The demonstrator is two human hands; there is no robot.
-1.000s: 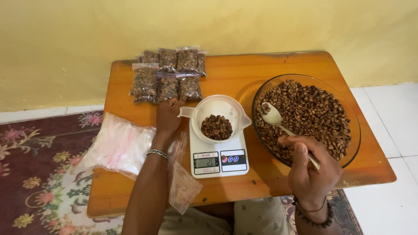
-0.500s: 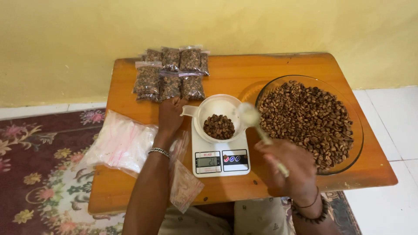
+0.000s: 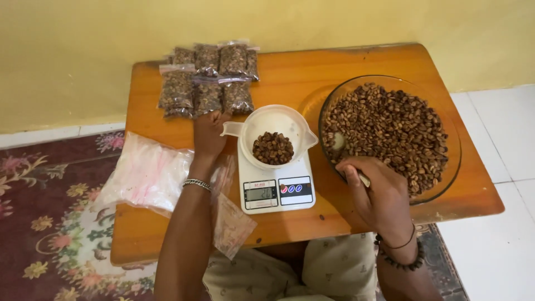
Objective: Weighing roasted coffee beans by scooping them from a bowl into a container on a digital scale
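Head view shows your right hand (image 3: 378, 195) closed around a spoon (image 3: 341, 146), its handle mostly hidden in your fist and its bowl at the near rim of the glass bowl (image 3: 452, 146) of beans. Your left hand (image 3: 209, 132) rests flat beside the white cup (image 3: 271, 124) on the scale (image 3: 277, 188), fingertips hard to make out; farther back lie filled bags (image 3: 207, 81).

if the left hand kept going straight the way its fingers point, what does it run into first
Most likely the filled bean packets at the table's far edge. The left hand points away from the person beside the white cup, fingertips about at the nearest packets; whether they touch is unclear.
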